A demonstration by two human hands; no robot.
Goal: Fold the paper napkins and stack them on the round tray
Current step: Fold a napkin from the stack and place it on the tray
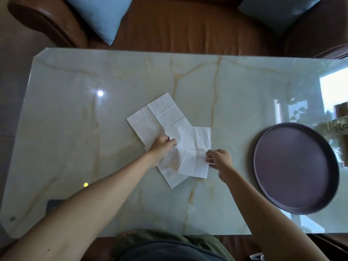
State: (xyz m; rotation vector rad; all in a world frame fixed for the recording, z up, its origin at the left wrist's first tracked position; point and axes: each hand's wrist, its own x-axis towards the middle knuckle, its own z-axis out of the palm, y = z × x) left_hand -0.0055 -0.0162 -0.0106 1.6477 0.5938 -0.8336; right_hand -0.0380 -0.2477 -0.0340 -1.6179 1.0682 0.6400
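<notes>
glossy marble table (244, 87) is sitting in front of a brown sofa (178, 25). mid-table, the left hand (162, 148) and right hand (219, 158) are pinching opposite edges of the top napkin (195, 147), overlapping other napkins (158, 117). purple round tray (295, 166) is waiting bare, well right.

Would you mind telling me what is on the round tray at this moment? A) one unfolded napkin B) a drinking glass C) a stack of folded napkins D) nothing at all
D: the round tray sits bare at the right of the table, while the napkins lie unfolded at the middle, where the left hand and right hand each pinch the top napkin.
</notes>
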